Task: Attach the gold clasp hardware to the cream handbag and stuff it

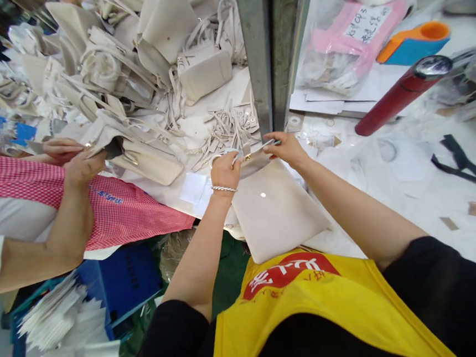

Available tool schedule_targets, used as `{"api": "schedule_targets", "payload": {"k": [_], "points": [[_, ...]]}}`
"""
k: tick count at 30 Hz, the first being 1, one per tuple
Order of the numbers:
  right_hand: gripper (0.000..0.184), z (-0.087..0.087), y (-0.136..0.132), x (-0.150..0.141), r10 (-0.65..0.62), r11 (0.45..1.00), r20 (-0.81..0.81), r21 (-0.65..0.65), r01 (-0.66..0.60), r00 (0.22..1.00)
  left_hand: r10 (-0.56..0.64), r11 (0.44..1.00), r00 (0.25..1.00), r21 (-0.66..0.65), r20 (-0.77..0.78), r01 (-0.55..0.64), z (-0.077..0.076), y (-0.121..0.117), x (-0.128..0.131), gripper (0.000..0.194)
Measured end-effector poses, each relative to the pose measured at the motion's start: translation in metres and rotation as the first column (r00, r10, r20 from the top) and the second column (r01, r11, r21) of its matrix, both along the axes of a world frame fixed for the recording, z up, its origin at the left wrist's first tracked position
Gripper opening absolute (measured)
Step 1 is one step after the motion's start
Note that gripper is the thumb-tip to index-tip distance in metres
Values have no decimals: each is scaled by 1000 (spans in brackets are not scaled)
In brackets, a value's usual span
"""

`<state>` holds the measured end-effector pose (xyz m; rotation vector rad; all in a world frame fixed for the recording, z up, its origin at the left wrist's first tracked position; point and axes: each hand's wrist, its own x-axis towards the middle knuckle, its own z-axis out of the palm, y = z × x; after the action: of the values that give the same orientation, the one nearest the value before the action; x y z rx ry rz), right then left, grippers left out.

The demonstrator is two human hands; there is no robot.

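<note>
A cream handbag lies flat on the white table in front of me, its top edge pointing away. My left hand is closed on the bag's handle and strap at the top left. My right hand pinches the bag's top flap at the right, beside a grey metal post. A silver bracelet circles my left wrist.
A heap of cream handbags and loose straps covers the table's far left. A co-worker in a red checked apron handles a bag at the left. A dark red tube, pink packet and black straps lie right.
</note>
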<state>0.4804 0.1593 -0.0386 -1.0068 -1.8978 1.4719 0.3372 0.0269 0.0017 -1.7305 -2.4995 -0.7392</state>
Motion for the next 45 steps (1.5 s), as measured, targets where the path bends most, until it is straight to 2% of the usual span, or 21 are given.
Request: {"api": "schedule_targets", "payload": {"k": [2, 3, 5, 7, 10, 13, 19, 23, 26, 31, 33, 39, 45], "points": [[31, -3, 5, -7, 41, 997, -15, -62, -42, 999, -1, 995, 995, 99, -98, 11, -7, -16, 8, 27], [27, -5, 6, -9, 29, 998, -21, -64, -30, 999, -36, 994, 991, 102, -129, 50, -13, -25, 14, 26], [23, -11, 4, -12, -19, 998, -28, -52, 18, 999, -190, 981, 975, 7, -116, 192, -29, -38, 25, 25], [23, -16, 2, -11, -58, 997, -21, -56, 57, 998, -300, 949, 954, -112, -21, 296, -50, -45, 36, 24], [23, -21, -2, -8, -80, 994, -1, -75, 80, 997, -285, 930, 954, -214, 91, 298, -76, -46, 47, 24], [21, -22, -6, -3, -84, 992, 16, -92, 86, 996, -269, 922, 959, -262, 92, 284, -90, -44, 54, 16], [20, -24, -14, 0, -117, 989, 8, -85, 118, 993, -170, 942, 984, -286, 48, 177, -97, -49, 61, 17], [20, -25, -14, -1, -120, 988, -13, -103, 118, 993, -265, 912, 953, -360, -146, 198, -97, -56, 70, 24], [19, -25, -14, 0, -121, 990, -23, -82, 119, 992, -308, 895, 926, -397, -217, 204, -97, -60, 77, 27], [19, -28, -15, 0, -136, 990, -25, -45, 135, 990, -166, 930, 967, -356, -193, 88, -99, -58, 77, 26], [19, -29, -16, 0, -137, 990, -21, -26, 136, 990, -148, 931, 972, -356, -181, 75, -102, -58, 76, 26], [20, -30, -16, 2, -146, 989, -14, -5, 146, 989, -226, 910, 949, -396, -218, 125, -106, -61, 79, 28], [21, -32, -17, 3, -156, 988, -26, 0, 156, 987, -279, 888, 928, -433, -245, 153, -105, -62, 83, 30]]}}
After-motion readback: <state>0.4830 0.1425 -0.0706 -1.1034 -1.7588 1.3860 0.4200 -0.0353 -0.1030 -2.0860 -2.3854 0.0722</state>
